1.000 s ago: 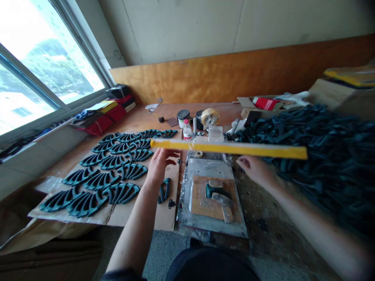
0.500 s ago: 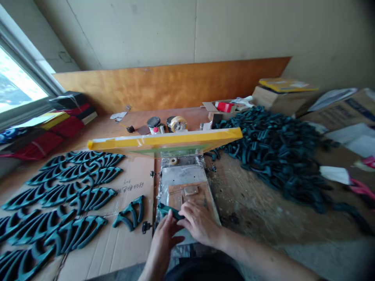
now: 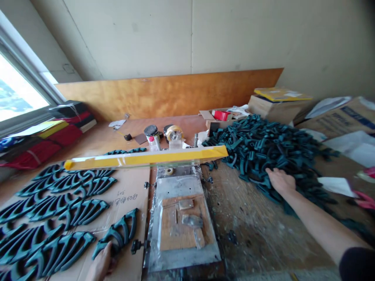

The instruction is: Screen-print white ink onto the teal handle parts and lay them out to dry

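Resting its fingers on a dark green forked plastic piece (image 3: 118,234) on the cardboard sheet (image 3: 131,191), the left hand (image 3: 101,267) lies loosely curled while the right hand (image 3: 279,181) spreads flat over the heaped pile (image 3: 263,148) of them (seemingly light, stiff, best gripped by a prong).

This is a small workshop. A stained wooden bench (image 3: 252,218) fills the lower frame, with a metal jig (image 3: 183,218) and a yellow screen frame (image 3: 146,158) in the centre. A heap of dark green parts (image 3: 263,148) lies at right, rows of them on cardboard (image 3: 129,195) at left.
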{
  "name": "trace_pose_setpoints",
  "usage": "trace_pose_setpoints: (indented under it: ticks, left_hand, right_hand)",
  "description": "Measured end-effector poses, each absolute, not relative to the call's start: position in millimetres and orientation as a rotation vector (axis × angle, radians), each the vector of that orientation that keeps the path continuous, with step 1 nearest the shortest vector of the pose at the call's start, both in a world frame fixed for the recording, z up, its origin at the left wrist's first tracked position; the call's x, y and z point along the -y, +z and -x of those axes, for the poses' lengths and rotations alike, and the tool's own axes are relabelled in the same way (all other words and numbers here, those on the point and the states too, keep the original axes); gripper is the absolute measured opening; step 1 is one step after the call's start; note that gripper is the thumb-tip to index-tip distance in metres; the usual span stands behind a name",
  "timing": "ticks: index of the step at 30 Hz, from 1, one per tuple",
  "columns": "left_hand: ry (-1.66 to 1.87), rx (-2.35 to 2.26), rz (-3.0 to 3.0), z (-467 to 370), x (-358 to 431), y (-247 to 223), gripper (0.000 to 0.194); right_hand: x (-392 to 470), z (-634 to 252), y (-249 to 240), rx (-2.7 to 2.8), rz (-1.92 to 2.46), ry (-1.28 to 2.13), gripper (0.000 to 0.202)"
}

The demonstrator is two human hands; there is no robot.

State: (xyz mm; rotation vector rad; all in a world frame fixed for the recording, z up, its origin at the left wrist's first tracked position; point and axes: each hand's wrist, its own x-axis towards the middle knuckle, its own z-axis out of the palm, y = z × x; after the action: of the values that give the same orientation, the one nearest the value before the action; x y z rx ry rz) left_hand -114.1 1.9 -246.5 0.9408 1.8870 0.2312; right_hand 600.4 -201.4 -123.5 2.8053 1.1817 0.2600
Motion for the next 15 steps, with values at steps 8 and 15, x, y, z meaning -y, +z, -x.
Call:
trace_pose_setpoints:
  ticks: [8,15]
  left_hand:
    - [0.499,-1.740,-1.371,67,-22,-145,0.070]
    - [1.396,-0.995,-1.350,-46,-45,5,0.051]
  right_hand:
    - [151,-480,-134,-2.134,-2.930,-0.196,0.033]
    - [120,-299,-160,-2.896,-2.455,-0.490,0.028]
